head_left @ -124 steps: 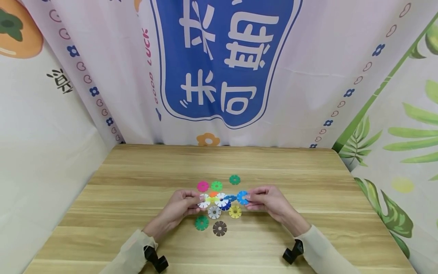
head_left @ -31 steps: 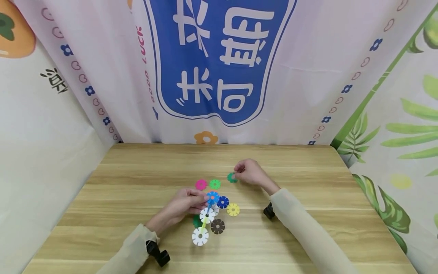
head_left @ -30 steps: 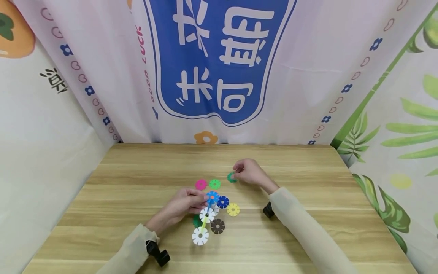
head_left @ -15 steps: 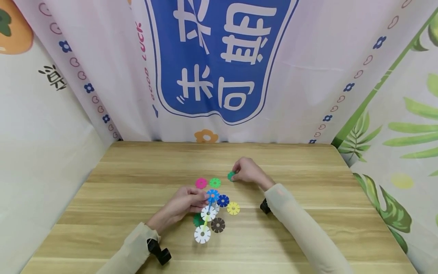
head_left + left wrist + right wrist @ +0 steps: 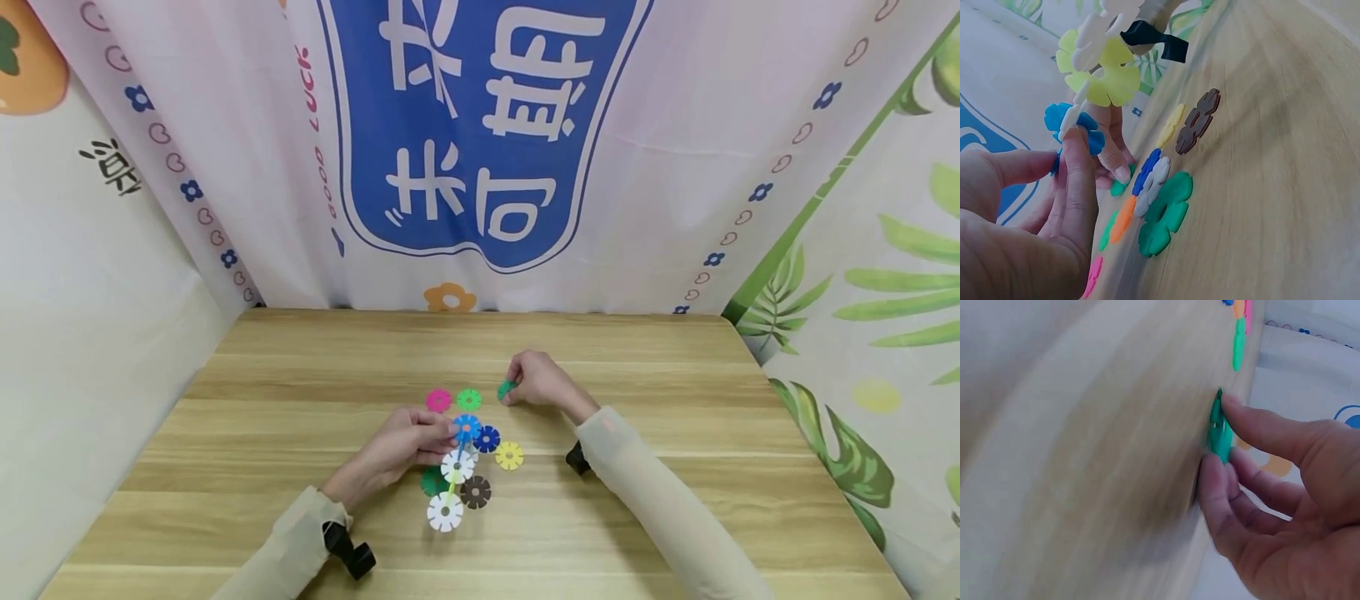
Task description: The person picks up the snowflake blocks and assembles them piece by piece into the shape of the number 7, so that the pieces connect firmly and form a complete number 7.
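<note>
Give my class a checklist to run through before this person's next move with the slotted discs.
1. Left hand has a grip on the chain: ok; it pinches the light blue disc at one end.
2. Chain is raised above the table: ok, the left wrist view shows it held up.
3. Right hand has the green disc: ok, held between thumb and finger.
4. Green disc is fully off the table: cannot tell.
5. Green disc is joined to the chain: not ok, they are apart.
6. Loose discs are at hand: ok; pink, yellow and brown ones, among others, lie nearby.
</note>
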A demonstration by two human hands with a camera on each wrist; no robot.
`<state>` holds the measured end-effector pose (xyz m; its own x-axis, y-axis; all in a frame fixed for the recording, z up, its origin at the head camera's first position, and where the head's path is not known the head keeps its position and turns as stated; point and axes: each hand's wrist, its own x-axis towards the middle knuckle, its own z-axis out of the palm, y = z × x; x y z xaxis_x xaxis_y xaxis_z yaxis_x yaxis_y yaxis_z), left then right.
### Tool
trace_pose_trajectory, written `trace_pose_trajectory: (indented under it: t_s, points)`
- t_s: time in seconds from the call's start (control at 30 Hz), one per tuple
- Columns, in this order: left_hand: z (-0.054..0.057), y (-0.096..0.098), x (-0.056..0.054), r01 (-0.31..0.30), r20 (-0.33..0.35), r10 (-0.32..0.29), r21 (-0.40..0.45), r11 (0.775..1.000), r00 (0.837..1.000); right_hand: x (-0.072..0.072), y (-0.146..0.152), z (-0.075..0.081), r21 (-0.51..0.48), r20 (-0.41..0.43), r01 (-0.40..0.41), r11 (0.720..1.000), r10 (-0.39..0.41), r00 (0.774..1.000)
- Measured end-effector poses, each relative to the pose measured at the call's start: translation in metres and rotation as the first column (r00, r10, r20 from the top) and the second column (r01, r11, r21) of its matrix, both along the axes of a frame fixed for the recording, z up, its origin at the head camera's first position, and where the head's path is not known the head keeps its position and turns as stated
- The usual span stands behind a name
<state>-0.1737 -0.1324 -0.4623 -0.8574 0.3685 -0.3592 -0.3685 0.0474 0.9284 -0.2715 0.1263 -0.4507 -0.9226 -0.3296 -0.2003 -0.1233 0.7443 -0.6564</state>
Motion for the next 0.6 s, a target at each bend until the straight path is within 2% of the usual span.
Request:
trace_pose_trajectory:
  t_s: [0.13, 0.23, 0.37, 0.6]
  points:
    - [0.001, 0.0, -0.001, -0.003, 0.006, 0.003, 0.003, 1.0, 1.0, 0.006, 0.005, 0.003, -0.065, -0.044, 0.009, 0.998, -0.012, 0.999]
    - [0.0, 0.0, 0.0, -0.007, 0.01, 0.007, 0.001, 1.0, 1.0, 0.016, 0.009, 0.005, -0.155, -0.061, 0.028, 0.988, -0.038, 0.997]
    - [0.0, 0.001, 0.0, -0.009, 0.006, 0.009, 0.001, 1.0, 1.0, 0.036, 0.013, 0.006, -0.318, -0.043, 0.044, 0.947, -0.061, 0.997]
    - [-0.001, 0.002, -0.001, 0.003, 0.006, -0.003, 0.01, 1.0, 1.0, 0.07, 0.021, 0.002, -0.465, 0.009, 0.053, 0.884, -0.055, 0.998]
